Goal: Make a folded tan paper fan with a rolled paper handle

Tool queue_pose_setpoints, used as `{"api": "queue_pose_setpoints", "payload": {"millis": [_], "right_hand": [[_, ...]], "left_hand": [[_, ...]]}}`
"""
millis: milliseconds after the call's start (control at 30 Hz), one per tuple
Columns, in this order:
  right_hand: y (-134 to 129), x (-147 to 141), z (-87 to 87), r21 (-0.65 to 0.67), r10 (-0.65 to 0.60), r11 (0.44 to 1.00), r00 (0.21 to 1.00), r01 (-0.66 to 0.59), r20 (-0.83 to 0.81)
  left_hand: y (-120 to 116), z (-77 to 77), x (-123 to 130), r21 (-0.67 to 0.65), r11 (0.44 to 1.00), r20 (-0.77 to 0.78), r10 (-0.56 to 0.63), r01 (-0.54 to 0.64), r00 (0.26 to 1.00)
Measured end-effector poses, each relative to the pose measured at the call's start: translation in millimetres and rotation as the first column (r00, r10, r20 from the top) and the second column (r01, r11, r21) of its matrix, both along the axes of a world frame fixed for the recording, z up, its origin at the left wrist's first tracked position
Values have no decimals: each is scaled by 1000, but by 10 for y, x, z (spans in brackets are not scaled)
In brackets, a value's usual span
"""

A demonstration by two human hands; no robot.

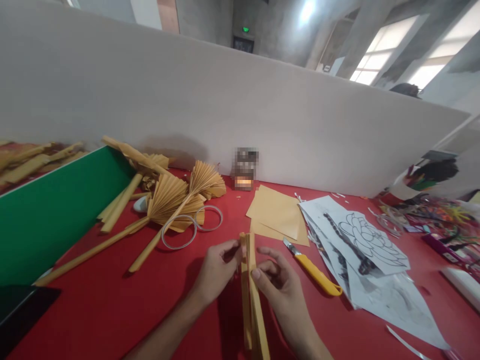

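Observation:
Long, narrow folded strips of yellow-brown paper (254,305) stand between my hands at the lower middle, seen nearly edge-on. My left hand (219,270) pinches their far end from the left. On the right side, my right hand (279,280) has its thumb against the strips, with the index finger curled above. A yellow utility knife (315,274) with its blade showing lies just right of my right hand. Beyond the hands are flat sheets of yellow-brown paper (277,212).
Pleated paper fans on rolled stems (168,197) and two clear rings (179,232) lie left on the red table (150,310). A green panel (63,210) borders the left. Printed drawings (369,245) lie right, near a pen cup (403,192). A white partition (262,110) stands behind.

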State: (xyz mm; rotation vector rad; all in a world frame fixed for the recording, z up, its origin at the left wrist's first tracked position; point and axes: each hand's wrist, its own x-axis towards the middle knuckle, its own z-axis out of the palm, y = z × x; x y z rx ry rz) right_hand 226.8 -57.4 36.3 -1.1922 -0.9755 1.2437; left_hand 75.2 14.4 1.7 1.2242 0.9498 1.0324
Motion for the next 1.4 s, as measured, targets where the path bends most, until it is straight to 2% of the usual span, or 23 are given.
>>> {"api": "queue_pose_setpoints", "payload": {"millis": [333, 833, 1233, 1400], "right_hand": [[-3, -108, -138, -22, 27, 999, 995, -25, 93], [29, -134, -191, -17, 24, 1000, 1000, -23, 19], [38, -161, -241, -16, -1, 1000, 998, 0, -68], [27, -167, -255, -9, -4, 1000, 999, 3, -46]], "left_hand": [[17, -51, -37, -49, 998, 22, -47, 48, 999], [10, -50, -56, -58, 991, 1, -122, 122, 993], [0, 5, -55, -88, 989, 21, -120, 121, 993], [-10, 28, -45, -81, 991, 34, -105, 108, 994]]}}
